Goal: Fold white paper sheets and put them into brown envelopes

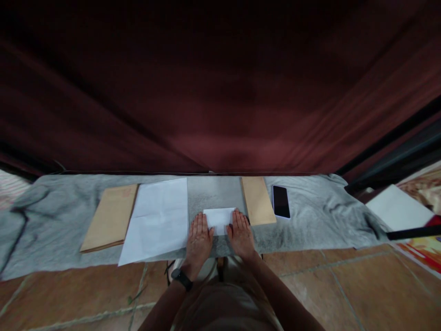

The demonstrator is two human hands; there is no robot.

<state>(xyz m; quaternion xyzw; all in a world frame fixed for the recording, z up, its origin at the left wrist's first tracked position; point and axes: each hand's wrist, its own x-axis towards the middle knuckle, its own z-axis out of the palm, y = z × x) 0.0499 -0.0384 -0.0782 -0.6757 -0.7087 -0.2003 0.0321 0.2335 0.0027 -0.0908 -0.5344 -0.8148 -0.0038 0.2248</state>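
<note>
Fingers (202, 220) of both hands lie flat, straight and close together, palms down; the left hand (199, 239) and right hand (241, 233) press the two ends of a folded paper (218, 217) on the grey surface (310, 220); seemingly flattening a crease; next calls for even pressure; sheets (158, 216), envelopes (257, 200), phone (280, 201) lie alongside.
</note>
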